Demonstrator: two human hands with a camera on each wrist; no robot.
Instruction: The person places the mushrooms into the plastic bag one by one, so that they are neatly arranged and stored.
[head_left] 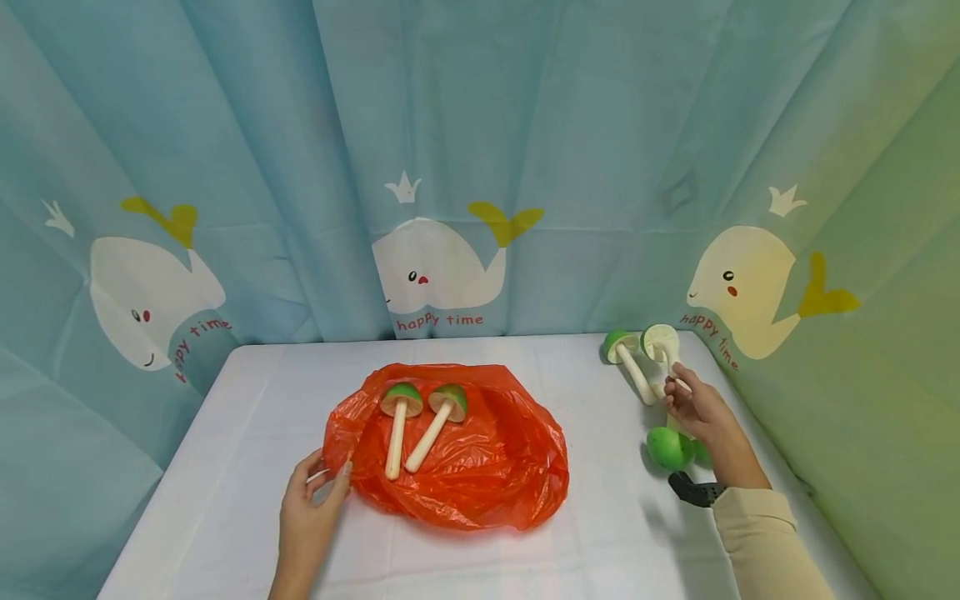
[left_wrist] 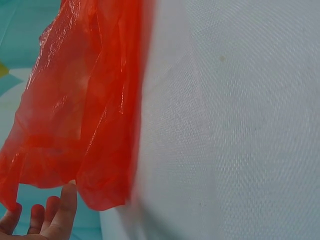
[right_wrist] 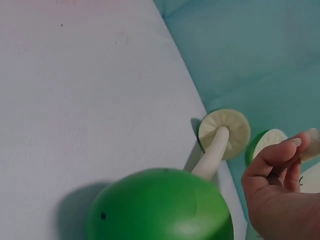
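My right hand pinches the pale stem of a green-capped toy mushroom at the far right of the table. In the right wrist view, part of that mushroom shows behind the curled fingers. Another toy mushroom stands just left of it, cap toward the curtain. Beneath the right wrist lie more green caps, partly covered by the arm. My left hand touches the left edge of a red plastic bag, thumb and fingers spread apart. Two toy mushrooms lie on the spread bag.
A white cloth covers the table. Behind it and to the sides hangs a blue-green curtain printed with whales. A black strap-like piece sits at the right wrist, over the table.
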